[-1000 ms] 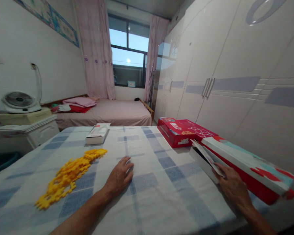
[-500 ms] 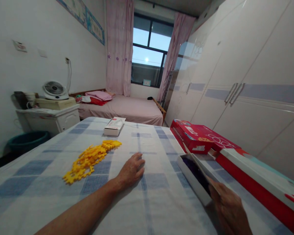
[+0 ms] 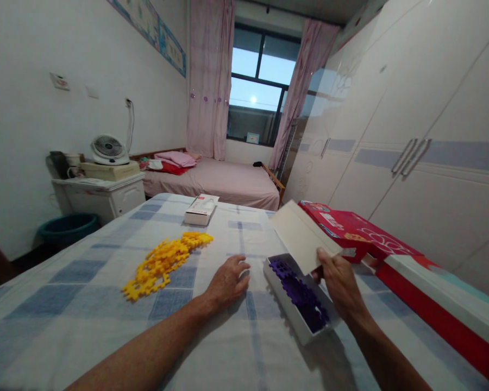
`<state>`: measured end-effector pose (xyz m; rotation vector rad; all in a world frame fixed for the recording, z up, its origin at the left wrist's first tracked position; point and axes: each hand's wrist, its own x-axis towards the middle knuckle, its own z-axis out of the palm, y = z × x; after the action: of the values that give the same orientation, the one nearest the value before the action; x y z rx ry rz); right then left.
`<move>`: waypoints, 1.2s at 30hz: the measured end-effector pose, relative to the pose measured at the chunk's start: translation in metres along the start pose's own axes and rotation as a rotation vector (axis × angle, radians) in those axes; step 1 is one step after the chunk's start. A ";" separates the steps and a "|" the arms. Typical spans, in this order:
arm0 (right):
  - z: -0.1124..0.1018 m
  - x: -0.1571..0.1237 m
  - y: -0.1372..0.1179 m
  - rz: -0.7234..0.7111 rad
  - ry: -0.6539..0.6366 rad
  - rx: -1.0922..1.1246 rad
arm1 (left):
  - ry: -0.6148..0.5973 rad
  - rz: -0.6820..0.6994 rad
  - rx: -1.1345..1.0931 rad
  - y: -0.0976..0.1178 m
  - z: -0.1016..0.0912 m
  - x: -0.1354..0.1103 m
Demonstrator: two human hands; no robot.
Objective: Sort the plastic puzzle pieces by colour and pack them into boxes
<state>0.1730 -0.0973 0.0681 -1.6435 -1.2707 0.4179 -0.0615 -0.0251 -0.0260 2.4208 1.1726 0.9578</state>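
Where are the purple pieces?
In the head view, the purple pieces are right of centre, inside the open white box, just left of the right hand holding the pale flap.

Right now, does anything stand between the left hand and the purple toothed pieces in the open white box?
Yes, only the white box's left wall, low between the left hand and the purple toothed pieces. The lid, held up by the right hand, is off that path.

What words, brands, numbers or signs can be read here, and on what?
None reads clearly.
Red box: white characters on top, too blurred.
Its end label: too small.
Small white box: red mark, print too small.
Wall banner: possible writing, too blurred.
Cream card in right hand: none visible.
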 end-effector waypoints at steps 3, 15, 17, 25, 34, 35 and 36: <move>0.042 0.029 -0.014 0.167 -0.224 0.364 | 0.043 -0.009 -0.018 -0.003 0.001 0.001; 0.089 0.061 -0.023 -0.100 -0.372 -0.053 | 0.014 0.040 -0.005 -0.005 -0.008 0.001; 0.065 0.041 -0.010 -0.235 -0.327 -0.348 | -0.003 0.051 0.012 -0.005 -0.008 0.002; 0.019 -0.018 0.020 -0.158 -0.445 -0.782 | -0.047 0.029 0.019 -0.005 -0.007 0.003; 0.046 -0.010 -0.014 -0.173 -0.404 -0.626 | -0.027 -0.194 -0.703 0.017 -0.009 0.003; 0.051 -0.009 -0.024 -0.170 -0.409 -0.577 | -0.050 -0.248 -0.924 0.021 -0.009 0.004; 0.057 -0.008 -0.033 -0.168 -0.418 -0.529 | -0.073 -0.305 -1.150 0.025 -0.009 0.005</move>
<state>0.1097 -0.0777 0.0674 -1.9224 -1.9435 0.3500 -0.0505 -0.0372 -0.0042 1.3038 0.6226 1.0182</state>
